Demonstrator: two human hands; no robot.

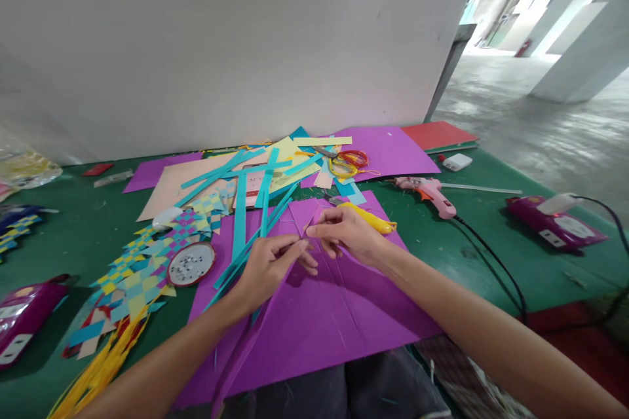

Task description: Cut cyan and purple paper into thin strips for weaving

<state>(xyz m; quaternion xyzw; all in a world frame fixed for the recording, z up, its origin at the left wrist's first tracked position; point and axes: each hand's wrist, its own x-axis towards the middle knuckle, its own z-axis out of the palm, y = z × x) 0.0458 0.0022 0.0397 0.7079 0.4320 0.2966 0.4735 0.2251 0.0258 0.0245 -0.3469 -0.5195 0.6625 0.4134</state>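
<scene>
I'm pinching a crease in the purple sheet [314, 321] lying on the green worktop [442, 236], fingers of my left hand [270, 268] and right hand [346, 232] pressed together on its fold, teal strips [240, 222] just beside.

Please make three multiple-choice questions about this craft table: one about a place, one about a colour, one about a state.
1. Where does the pink glue gun lie?
A. right of the hands
B. left of the hands
C. on the floor

2. What colour is the sheet under the hands?
A. green
B. purple
C. white

3. What are the left hand and right hand doing?
A. resting apart
B. holding scissors
C. pinching the sheet together

Answers: 1 A, it lies on the green table to their right. 2 B, the sheet is purple. 3 C, the fingertips of both meet on the sheet.
</scene>
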